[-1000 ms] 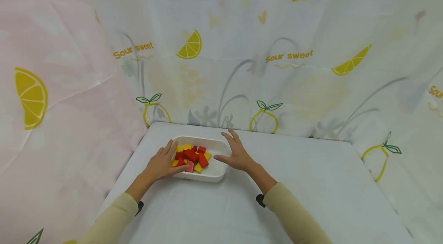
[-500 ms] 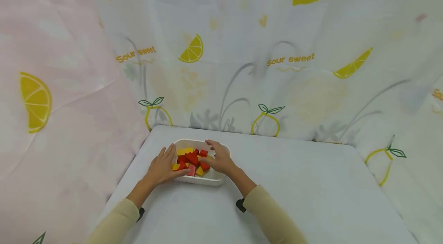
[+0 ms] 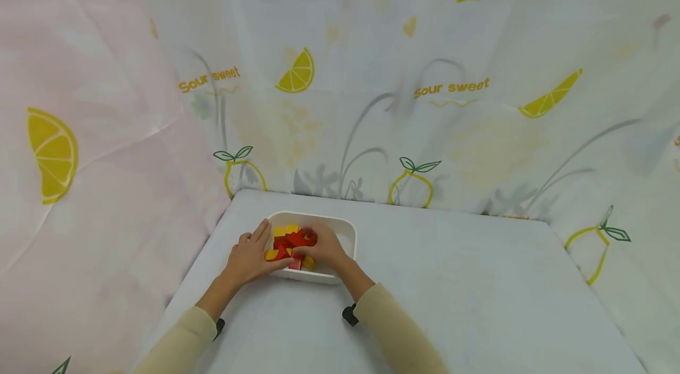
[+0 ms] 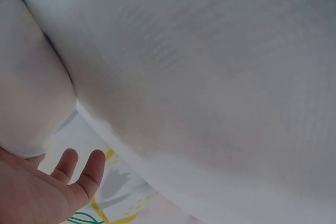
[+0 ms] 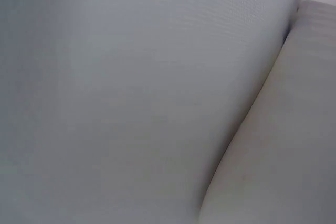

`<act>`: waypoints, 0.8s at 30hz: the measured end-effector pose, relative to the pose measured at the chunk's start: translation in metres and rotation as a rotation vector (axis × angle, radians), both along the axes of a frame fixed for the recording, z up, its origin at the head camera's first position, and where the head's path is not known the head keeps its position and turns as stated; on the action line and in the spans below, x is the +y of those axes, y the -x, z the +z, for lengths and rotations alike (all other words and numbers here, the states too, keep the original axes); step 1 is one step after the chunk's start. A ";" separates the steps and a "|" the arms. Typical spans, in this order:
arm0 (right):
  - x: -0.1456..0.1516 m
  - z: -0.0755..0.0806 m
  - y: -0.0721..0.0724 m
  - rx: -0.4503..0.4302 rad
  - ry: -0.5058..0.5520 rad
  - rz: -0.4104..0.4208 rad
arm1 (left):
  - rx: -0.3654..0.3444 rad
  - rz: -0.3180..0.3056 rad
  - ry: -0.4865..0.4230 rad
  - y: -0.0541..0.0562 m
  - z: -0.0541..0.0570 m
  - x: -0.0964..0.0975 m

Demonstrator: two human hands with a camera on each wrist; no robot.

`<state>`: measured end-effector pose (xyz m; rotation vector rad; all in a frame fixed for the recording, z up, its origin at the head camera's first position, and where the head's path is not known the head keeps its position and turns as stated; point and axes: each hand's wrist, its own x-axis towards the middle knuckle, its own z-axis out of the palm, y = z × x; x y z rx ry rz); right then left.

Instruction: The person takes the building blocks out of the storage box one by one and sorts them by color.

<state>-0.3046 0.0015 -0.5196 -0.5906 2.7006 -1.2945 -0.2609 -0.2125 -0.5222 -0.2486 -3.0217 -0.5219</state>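
Note:
A white oblong tray (image 3: 347, 238) holds several small red and yellow blocks and one pink block (image 3: 295, 262). At its left end lies my left hand (image 3: 247, 256), fingers spread toward the far rim and thumb reaching over the near side. My right hand (image 3: 324, 247) is inside the tray from the right, its thumb and fingers curled around a red block (image 3: 305, 238) in the pile. Part of that block is hidden by the fingers. In the left wrist view, fingers of my left hand (image 4: 63, 187) show at the lower left. No hand appears in the right wrist view.
The tray stands toward the back left of a white-covered table (image 3: 451, 279). Lemon-printed cloth (image 3: 361, 97) hangs behind the table, and a pinkish cloth (image 3: 117, 185) borders the left side. Pale cloth fills most of both wrist views.
My right hand has moved left from the tray's right rim to the blocks, and its fingers have closed around a red one. My left hand has stayed at the left end.

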 end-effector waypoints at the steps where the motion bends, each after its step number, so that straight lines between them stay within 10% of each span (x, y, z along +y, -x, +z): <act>1: -0.001 -0.001 0.000 -0.003 -0.004 -0.005 | 0.000 0.002 0.002 0.000 -0.001 0.000; 24: -0.029 -0.007 -0.005 0.086 -0.206 -0.062 | 0.026 0.003 0.018 -0.002 -0.001 -0.004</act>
